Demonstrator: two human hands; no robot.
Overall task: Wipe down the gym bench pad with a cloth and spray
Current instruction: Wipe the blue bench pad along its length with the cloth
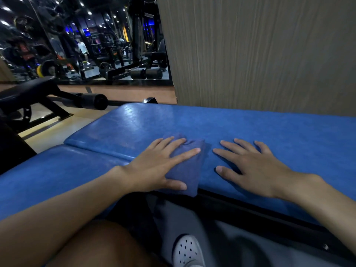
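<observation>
The blue bench pad point(250, 128) stretches across the view, with a seam dividing it from a second blue pad section point(48, 170) at the left. A folded dark blue cloth point(189, 170) lies flat on the pad near its front edge. My left hand point(159, 166) presses on the cloth with straight, spread fingers. My right hand point(252, 166) rests flat on the bare pad just right of the cloth, fingers spread. No spray bottle is in view.
A beige panelled wall point(260, 51) rises right behind the pad. A black bench with a roller pad point(92, 101) stands at the left on the tan floor. Beyond it is a mirror showing gym machines and a person. My knee and white clog point(187, 251) are below the pad.
</observation>
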